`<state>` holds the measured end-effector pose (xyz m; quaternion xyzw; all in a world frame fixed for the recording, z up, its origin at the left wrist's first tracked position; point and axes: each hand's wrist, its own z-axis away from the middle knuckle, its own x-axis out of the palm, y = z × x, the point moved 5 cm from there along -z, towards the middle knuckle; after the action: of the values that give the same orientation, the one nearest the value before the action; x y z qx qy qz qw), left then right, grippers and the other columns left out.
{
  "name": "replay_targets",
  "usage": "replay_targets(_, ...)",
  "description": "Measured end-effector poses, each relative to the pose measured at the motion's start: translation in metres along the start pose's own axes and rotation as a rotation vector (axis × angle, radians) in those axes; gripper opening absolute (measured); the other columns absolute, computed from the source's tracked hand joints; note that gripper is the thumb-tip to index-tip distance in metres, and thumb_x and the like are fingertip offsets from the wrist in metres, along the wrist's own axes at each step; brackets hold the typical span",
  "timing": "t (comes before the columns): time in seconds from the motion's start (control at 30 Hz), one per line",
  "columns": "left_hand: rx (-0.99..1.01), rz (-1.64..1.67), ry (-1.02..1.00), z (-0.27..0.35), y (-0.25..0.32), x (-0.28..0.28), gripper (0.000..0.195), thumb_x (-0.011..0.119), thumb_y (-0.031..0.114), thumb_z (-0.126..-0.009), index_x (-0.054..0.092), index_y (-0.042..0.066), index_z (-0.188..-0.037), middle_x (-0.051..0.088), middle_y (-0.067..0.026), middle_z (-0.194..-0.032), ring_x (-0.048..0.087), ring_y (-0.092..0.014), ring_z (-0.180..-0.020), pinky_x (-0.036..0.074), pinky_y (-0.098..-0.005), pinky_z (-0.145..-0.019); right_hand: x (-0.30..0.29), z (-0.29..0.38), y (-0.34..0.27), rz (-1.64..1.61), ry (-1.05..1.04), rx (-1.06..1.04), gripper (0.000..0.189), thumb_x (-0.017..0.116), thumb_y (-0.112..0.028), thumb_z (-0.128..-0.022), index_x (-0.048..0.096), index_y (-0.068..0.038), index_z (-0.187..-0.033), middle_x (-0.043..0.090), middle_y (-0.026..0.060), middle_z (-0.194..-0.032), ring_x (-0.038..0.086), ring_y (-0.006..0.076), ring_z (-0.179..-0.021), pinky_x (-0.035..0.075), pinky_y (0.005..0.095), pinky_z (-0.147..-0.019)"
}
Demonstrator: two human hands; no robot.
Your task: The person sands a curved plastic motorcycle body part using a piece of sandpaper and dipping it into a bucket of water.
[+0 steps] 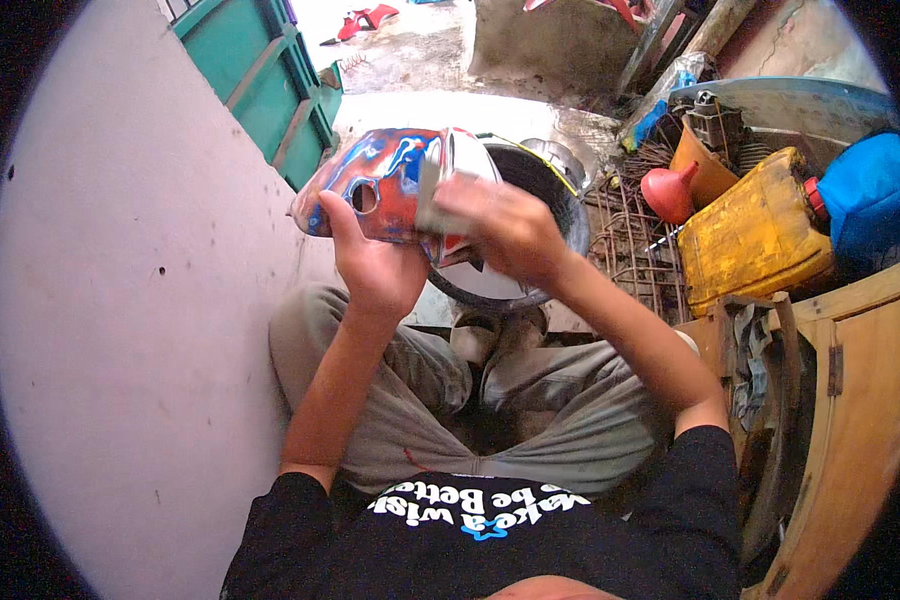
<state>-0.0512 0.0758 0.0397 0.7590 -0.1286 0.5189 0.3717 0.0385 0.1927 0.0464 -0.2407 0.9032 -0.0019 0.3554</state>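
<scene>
My left hand [381, 274] grips a painted panel [401, 154], probably a plastic motorcycle fairing, from its near edge. My thumb lies on its face just below a round hole. Patches of red, blue and white show on the panel, like paint worn through in layers. In my right hand [514, 229], blurred, is a thin greyish-green sheet that looks like sandpaper [431, 199], laid against the panel's right part. The panel is raised over the left side of a black tub [577, 232], which holds something pale, and hides part of it.
A white wall [142, 300] rises close on my left, beside a green door [259, 82]. On the right are a rusty metal grid [630, 240], a red funnel [667, 191], a yellow jerrycan [754, 225], a blue bag [870, 195] and a wooden cabinet [862, 397]. Red parts [360, 22] lie farther off.
</scene>
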Motion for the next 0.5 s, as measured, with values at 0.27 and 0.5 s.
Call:
replay_targets(0.27, 0.004, 0.017, -0.012, 0.005, 0.004, 0.009, 0.092, 0.031, 0.076, -0.092, 0.033, 0.005, -0.150, 0.043, -0.0163, -0.149, 0.044, -0.033, -0.135, 0.035, -0.0500, -0.112, -0.011, -0.007, -0.018, 0.051, -0.014, -0.100, 0.040, 0.066, -0.016, -0.084, 0.063, -0.004, -0.122, 0.067, 0.0119, -0.124, 0.064, 0.0275, -0.116, 0.050, 0.0419, -0.102)
replay_targets(0.5, -0.031, 0.152, -0.311, 0.002, 0.009, 0.007, 0.091, 0.031, 0.075, -0.093, 0.030, 0.005, -0.151, 0.042, -0.0141, -0.151, 0.040, -0.032, -0.139, 0.030, -0.0485, -0.116, -0.014, -0.011, -0.030, 0.049, -0.033, -0.136, 0.036, 0.067, -0.016, -0.084, 0.065, -0.007, -0.118, 0.068, 0.0108, -0.123, 0.064, 0.0263, -0.117, 0.054, 0.0413, -0.096)
